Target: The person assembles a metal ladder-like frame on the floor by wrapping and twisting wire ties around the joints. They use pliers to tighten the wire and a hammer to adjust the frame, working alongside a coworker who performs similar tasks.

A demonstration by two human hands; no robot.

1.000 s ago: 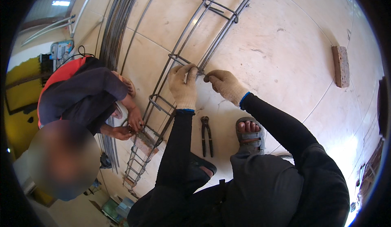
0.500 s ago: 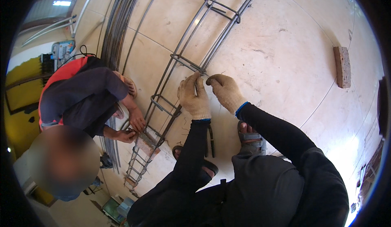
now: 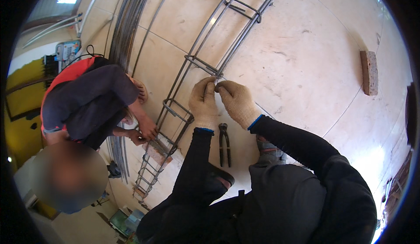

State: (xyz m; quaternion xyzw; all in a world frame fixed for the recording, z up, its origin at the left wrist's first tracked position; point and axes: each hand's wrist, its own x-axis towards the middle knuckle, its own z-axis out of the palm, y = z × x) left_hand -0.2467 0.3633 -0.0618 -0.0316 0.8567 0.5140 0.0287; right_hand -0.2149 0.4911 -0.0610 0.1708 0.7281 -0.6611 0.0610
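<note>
A long rebar cage (image 3: 202,63) of dark rods and square stirrups runs diagonally across the tiled floor. My left hand (image 3: 204,100), in a beige knit glove, is closed just below a stirrup corner, its fingertips by the rods. Beside it my right hand (image 3: 239,99), gloved alike, pinches with thumb and forefinger close to the left fingertips. Whatever lies between the fingers is too small to make out. Dark end-cutting pincers (image 3: 225,145) lie on the floor beneath my hands, between my forearms.
At the left a co-worker (image 3: 87,91) squats, bare hands (image 3: 146,130) at the cage's lower part. A brick piece (image 3: 162,151) sits under the cage there. Another brick (image 3: 369,73) lies far right. A bundle of long rods (image 3: 129,25) stretches along the left.
My hands have shifted slightly left and drawn closer together at the stirrup corner. My left forearm has moved left, uncovering the pincers. The co-worker's hands have moved slightly up.
</note>
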